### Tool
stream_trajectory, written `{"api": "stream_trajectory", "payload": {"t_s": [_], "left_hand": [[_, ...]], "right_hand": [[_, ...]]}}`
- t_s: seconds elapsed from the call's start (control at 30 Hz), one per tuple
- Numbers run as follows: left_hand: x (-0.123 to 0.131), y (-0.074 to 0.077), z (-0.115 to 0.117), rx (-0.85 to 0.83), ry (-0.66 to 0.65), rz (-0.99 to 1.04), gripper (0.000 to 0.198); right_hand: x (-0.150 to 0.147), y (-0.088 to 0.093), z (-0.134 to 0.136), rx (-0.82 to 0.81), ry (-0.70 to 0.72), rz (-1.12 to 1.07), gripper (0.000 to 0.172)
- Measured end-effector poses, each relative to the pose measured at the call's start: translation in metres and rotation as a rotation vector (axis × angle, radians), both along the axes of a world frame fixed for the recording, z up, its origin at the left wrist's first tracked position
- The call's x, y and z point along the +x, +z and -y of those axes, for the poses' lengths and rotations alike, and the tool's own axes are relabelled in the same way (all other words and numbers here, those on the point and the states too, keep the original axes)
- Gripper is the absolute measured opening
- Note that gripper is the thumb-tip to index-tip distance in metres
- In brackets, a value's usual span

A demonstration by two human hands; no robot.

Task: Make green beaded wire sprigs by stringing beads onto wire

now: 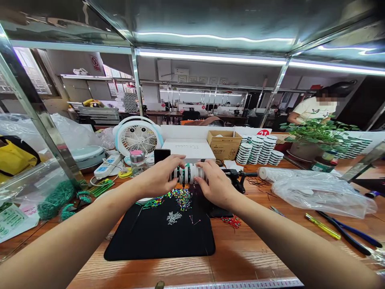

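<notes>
My left hand and my right hand grip opposite ends of a horizontal stack of white spools wound with dark green thread. Just below them, on a black felt mat, lies a heap of multicoloured beads. A small patch of white beads and a few pins rest nearer the mat's middle. A black phone stands behind my left hand, partly hidden. A black bench clamp sits just beyond my right hand.
A white desk fan and a power strip stand at the back left. Stacked spools and a cardboard box are behind. At right lie a plastic bag, pliers and a yellow-handled tool. A co-worker stands far right.
</notes>
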State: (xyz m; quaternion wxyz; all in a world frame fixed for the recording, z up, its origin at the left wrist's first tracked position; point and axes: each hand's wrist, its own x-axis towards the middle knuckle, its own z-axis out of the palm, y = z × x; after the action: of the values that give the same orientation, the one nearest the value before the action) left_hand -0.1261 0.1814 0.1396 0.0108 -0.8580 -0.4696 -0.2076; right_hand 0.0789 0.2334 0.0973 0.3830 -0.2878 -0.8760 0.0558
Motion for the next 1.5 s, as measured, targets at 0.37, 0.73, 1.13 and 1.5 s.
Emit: {"api": "stream_trajectory", "payload": {"t_s": [0.37, 0.73, 1.13, 1.5], "left_hand": [[0.0, -0.001, -0.001, -0.009, -0.057, 0.077, 0.018], [-0.004, -0.002, -0.015, -0.17, 0.039, 0.484, 0.009], [0.003, 0.02, -0.041, 0.315, 0.285, 0.469, 0.006], [-0.004, -0.065, 0.033, 0.567, -0.034, -0.002, 0.045]], "right_hand": [[0.005, 0.003, 0.001, -0.001, 0.031, 0.045, 0.034], [0.008, -0.001, -0.003, 0.041, 0.039, 0.056, 0.042], [0.005, -0.003, -0.009, 0.165, -0.013, 0.157, 0.057], [-0.001, -0.024, -0.004, 0.431, -0.099, 0.208, 0.037]]}}
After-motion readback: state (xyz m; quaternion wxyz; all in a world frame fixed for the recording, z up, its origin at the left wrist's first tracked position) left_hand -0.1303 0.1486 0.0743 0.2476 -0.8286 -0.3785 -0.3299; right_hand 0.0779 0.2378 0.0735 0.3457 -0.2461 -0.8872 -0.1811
